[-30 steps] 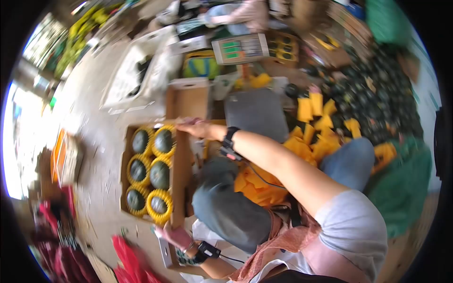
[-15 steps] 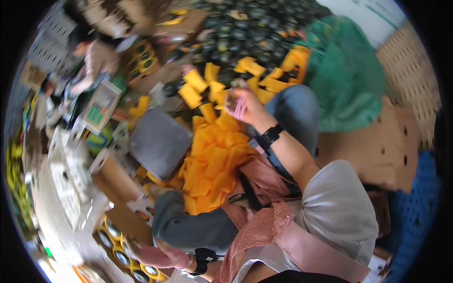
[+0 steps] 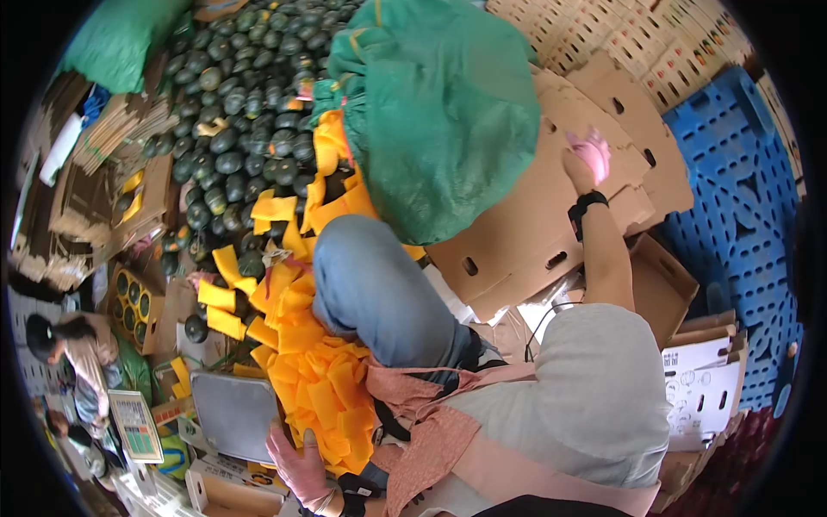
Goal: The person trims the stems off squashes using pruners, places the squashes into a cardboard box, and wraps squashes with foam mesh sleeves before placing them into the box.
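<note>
My right hand (image 3: 593, 158), in a pink glove with bare fingertips, reaches over the stacked flat cardboard boxes (image 3: 517, 224) with its fingers apart and nothing visible in it. At the lower left my left hand (image 3: 300, 467), gloved in pink too, has its fingers spread beside the grey flat-topped stool (image 3: 234, 415). Next to that hand lies a heap of yellow foam sleeves (image 3: 323, 396), spread between my legs. A green sack (image 3: 439, 112) bulges between my bent knee (image 3: 370, 276) and the cardboard.
Dark green squashes (image 3: 233, 164) are piled at the back. A blue plastic pallet (image 3: 732, 224) stands at the right, with printed cartons (image 3: 706, 379) below it. An open box of packed squashes (image 3: 133, 302) and another person (image 3: 82, 353) are at the left.
The view has turned to the right. My right hand has moved from the yellow sleeves to the cardboard stack. My left hand has gone from over the packed box to beside the grey stool.
</note>
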The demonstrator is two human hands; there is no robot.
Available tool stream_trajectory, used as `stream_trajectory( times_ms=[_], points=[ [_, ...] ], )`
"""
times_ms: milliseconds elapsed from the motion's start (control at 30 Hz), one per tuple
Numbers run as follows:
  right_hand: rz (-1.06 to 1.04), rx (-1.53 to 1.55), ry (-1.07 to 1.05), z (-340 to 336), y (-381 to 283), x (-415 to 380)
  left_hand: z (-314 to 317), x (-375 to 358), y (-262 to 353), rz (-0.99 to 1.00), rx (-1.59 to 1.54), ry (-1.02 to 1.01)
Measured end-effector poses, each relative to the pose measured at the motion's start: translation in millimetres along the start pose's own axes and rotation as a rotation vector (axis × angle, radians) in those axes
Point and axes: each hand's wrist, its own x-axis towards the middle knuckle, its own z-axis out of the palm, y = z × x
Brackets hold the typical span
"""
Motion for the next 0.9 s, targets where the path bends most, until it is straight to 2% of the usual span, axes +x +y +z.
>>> stream_trajectory(
  times_ms=[33, 100, 133, 200, 233, 300, 333, 367, 400, 500, 567, 600, 633, 767, 833, 900],
  points=[
    [0.125, -0.021, 0.027, -6.1, 25.2, 0.4, 1.1, 5.1, 1.4, -0.017, -0.016, -0.089],
    [0.859, 0.045, 0.006, -40.4, 53.5, -16.1, 10.3, 14.4, -13.5, 0.016, -0.076, -0.135],
    [0.952, 0.050, 0.049, -30.1, 97.8, -26.1, 11.6, 19.0, -16.1, -0.006, -0.078, -0.158],
    [0.968, 0.108, 0.052, -1.7, 193.1, -51.8, 8.9, 24.8, -17.2, -0.051, -0.055, -0.203],
    [0.942, 0.170, 0.005, 16.5, 239.5, -67.3, 8.2, 27.5, -19.2, -0.059, -0.036, -0.215],
    [0.819, 0.361, -0.260, 69.9, 339.8, -104.4, 7.4, 32.1, -28.4, -0.091, -0.009, -0.225],
    [0.747, 0.449, -0.383, 63.9, 333.3, -121.7, 5.4, 35.6, -26.2, -0.096, 0.034, -0.254],
    [0.540, 0.272, -0.643, 42.0, 337.1, -134.8, 6.8, 40.2, -25.0, -0.076, 0.047, -0.269],
    [0.654, 0.377, -0.694, -21.7, 244.2, -147.5, 9.2, 45.2, -25.4, -0.061, 0.057, -0.280],
    [0.226, -0.022, -0.704, 11.8, 239.8, -159.3, 12.5, 54.1, -7.5, -0.012, 0.002, -0.280],
    [0.210, -0.155, -0.806, 48.2, 249.0, -145.6, 11.7, 56.8, 7.2, 0.031, -0.061, -0.240],
    [0.015, -0.306, -0.894, 67.0, 257.6, -138.5, 9.9, 57.7, 9.0, 0.056, -0.079, -0.228],
    [-0.087, -0.378, -0.934, 77.5, 258.5, -132.9, 12.9, 58.3, 7.0, 0.065, -0.053, -0.201],
    [-0.223, -0.474, -0.894, 84.5, 242.3, -96.5, 28.1, 57.0, -17.5, 0.127, -0.068, -0.053],
    [-0.253, -0.466, -0.832, 89.9, 222.7, -71.7, 47.1, 56.8, -38.3, 0.071, -0.089, -0.010],
    [-0.234, -0.459, -0.751, 80.8, 209.0, -51.5, 50.0, 64.2, -48.2, -0.034, -0.098, -0.064]
  ],
)
